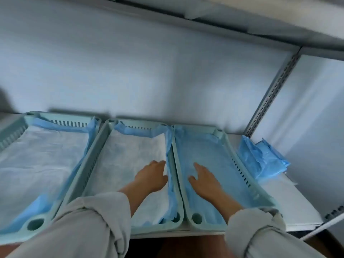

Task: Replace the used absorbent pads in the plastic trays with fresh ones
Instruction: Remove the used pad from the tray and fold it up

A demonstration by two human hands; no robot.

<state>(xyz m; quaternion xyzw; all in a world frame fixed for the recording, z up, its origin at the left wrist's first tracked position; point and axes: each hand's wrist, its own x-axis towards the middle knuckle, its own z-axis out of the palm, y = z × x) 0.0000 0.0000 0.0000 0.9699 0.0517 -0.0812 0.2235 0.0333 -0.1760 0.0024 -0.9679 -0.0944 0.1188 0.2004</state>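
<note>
Three pale green plastic trays stand side by side on a shelf. The left tray (93, 140) and the middle tray (104, 146) each hold a pad with its white side up and blue edges folded against the walls. The right tray (229, 146) holds a pad (210, 157) lying blue side up. My left hand (151, 176) rests on the white pad (126, 157) in the middle tray, near its right edge, fingers partly hidden. My right hand (203, 180) lies flat on the blue pad, fingers straight.
A stack of folded blue pads (260, 159) lies on the shelf right of the trays, on a white sheet (283, 200). A slotted metal upright (270, 97) stands at the back right. Another shelf runs overhead. The shelf's front edge is just beyond my sleeves.
</note>
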